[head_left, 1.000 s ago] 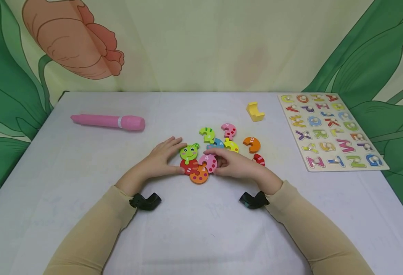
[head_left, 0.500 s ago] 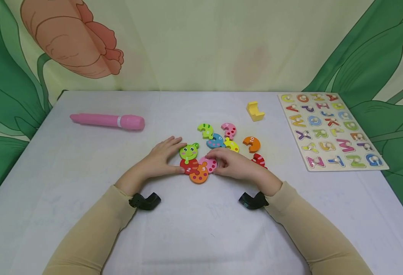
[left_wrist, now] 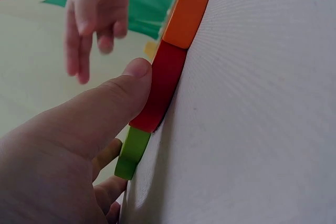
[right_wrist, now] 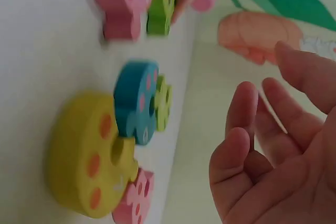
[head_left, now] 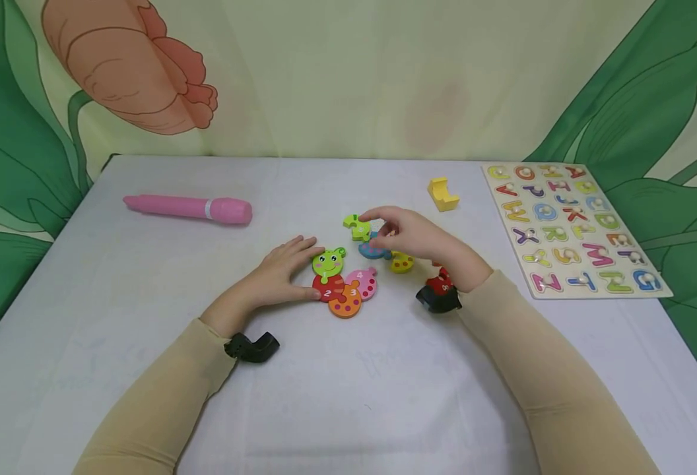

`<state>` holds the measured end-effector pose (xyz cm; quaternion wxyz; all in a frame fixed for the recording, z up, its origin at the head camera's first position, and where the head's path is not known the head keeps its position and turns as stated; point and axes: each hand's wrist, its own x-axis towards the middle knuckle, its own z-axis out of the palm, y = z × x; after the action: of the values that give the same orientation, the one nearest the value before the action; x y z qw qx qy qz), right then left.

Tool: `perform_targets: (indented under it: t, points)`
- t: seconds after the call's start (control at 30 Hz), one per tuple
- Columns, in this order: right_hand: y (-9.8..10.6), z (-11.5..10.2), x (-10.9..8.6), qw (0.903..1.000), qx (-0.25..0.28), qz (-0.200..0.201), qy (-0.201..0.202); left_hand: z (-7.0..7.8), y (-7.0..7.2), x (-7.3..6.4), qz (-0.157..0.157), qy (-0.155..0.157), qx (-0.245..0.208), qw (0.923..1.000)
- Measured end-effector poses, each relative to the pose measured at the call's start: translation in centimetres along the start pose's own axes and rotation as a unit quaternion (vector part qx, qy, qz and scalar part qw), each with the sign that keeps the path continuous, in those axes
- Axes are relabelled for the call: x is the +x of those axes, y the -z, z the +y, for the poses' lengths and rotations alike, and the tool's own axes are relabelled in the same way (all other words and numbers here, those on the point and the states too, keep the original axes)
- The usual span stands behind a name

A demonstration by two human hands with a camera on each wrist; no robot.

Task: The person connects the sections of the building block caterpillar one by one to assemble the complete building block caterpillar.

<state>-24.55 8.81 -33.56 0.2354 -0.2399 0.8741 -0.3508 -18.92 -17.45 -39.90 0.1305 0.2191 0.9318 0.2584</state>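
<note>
My left hand (head_left: 280, 274) rests at the left side of a caterpillar puzzle, its thumb touching the red piece (head_left: 327, 288) and its index finger beside the green smiling head (head_left: 328, 263). An orange piece (head_left: 345, 302) and a pink piece (head_left: 363, 282) continue the curve. Above the loose pieces, my right hand (head_left: 422, 234) hovers with thumb and fingers apart and nothing between them. Below it lie a blue piece (head_left: 372, 249), a green striped piece (head_left: 357, 228) and a yellow spotted piece (head_left: 402, 263). Another pink piece (right_wrist: 134, 205) shows in the right wrist view, hidden in the head view.
A yellow cradle-shaped block (head_left: 442, 194) stands at the back. An alphabet board (head_left: 574, 227) with knobbed letters lies at the right, a thick pink pen-shaped object (head_left: 188, 208) at the back left. A red piece (head_left: 440, 282) is partly covered by the right wrist's black mount.
My right hand has left the pink piece numbered 4, which stays joined to the orange one, and has moved up and away over the loose pieces. The left hand has stayed still.
</note>
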Motion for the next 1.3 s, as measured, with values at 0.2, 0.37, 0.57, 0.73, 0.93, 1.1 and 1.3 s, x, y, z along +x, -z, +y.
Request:
perform_targets:
  t: [0.2,0.37,0.57,0.73,0.93,1.1,1.3]
  points:
    - [0.6,0.7,3.2,0.9979,0.003,-0.016,-0.063,-0.2,-0.1,0.0,-0.001,0.003,0.005,1.0]
    - [0.0,1.7,4.5,0.9965,-0.019,-0.009,-0.081,-0.3,-0.1,0.1,-0.002,0.007,0.01,0.9999]
    - [-0.6,1.9,5.1,0.9953,-0.052,-0.005,-0.082,-0.3,-0.1,0.1,-0.002,0.005,0.011,0.9999]
    - [-0.9,1.6,5.4,0.9929,-0.084,-0.006,-0.084,-0.4,-0.2,0.2,0.0,0.006,0.01,0.9999]
    - [-0.9,1.4,5.3,0.9946,-0.084,-0.004,-0.06,-0.3,-0.1,0.2,0.001,0.009,0.013,0.9999]
    - [-0.9,1.4,5.4,0.9949,-0.098,-0.005,-0.023,-0.2,0.0,0.2,-0.002,0.009,0.012,0.9999]
    - [-1.1,1.3,5.3,0.9968,-0.073,-0.018,-0.027,-0.2,0.0,0.1,-0.002,0.009,0.009,0.9999]
